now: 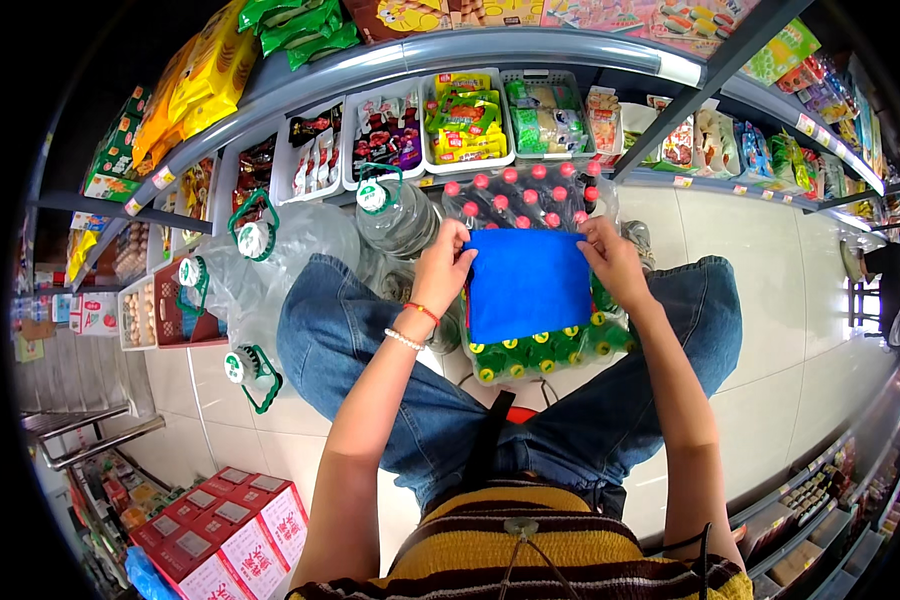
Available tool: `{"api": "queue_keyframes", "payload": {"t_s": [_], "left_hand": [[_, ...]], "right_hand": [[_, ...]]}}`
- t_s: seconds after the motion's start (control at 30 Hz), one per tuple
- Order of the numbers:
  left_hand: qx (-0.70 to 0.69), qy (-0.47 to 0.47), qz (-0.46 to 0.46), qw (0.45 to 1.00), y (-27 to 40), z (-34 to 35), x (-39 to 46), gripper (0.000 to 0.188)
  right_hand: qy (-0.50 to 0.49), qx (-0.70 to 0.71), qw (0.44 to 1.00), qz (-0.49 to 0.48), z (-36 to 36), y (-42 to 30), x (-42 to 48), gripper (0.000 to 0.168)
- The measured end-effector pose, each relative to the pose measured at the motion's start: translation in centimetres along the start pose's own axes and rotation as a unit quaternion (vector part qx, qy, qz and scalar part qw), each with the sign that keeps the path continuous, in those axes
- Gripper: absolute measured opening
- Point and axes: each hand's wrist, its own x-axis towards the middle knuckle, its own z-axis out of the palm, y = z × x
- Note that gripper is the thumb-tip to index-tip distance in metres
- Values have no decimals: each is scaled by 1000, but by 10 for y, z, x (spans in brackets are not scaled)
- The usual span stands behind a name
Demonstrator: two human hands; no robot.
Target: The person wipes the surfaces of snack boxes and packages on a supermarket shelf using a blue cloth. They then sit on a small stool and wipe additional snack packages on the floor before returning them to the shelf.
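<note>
A flat blue cloth lies stretched between my two hands, over shrink-wrapped packs of bottles. My left hand pinches its upper left corner between thumb and fingers. At the upper right corner, my right hand grips the edge the same way. Beyond the cloth stand dark bottles with red caps in clear plastic wrap. Nearer to me, green bottles with yellow caps show below the cloth's lower edge. The cloth hides the middle of the packs.
Large clear water jugs with green handles stand left of my knees. Ahead, a store shelf holds trays of packaged snacks. Red cartons sit behind me on the left. Far right, a person is partly visible.
</note>
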Motion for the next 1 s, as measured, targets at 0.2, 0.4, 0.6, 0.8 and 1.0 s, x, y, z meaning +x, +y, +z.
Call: {"api": "queue_keyframes", "payload": {"t_s": [0.2, 0.4, 0.6, 0.8, 1.0], "left_hand": [[20, -22, 31, 999, -14, 9, 4, 23], [-7, -71, -38, 997, -42, 14, 6, 34], [-110, -121, -138, 977, -52, 13, 7, 28], [-179, -131, -76, 972, -43, 16, 7, 35], [-105, -148, -57, 982, -24, 8, 8, 33]], "right_hand": [[-26, -17, 999, -20, 3, 0, -2, 21], [-34, -10, 999, 2, 7, 14, 0, 20], [-35, 23, 998, 39, 8, 9, -2, 16], [-69, 52, 994, 71, 4, -16, -4, 20], [-208, 99, 972, 56, -13, -46, -11, 14]]}}
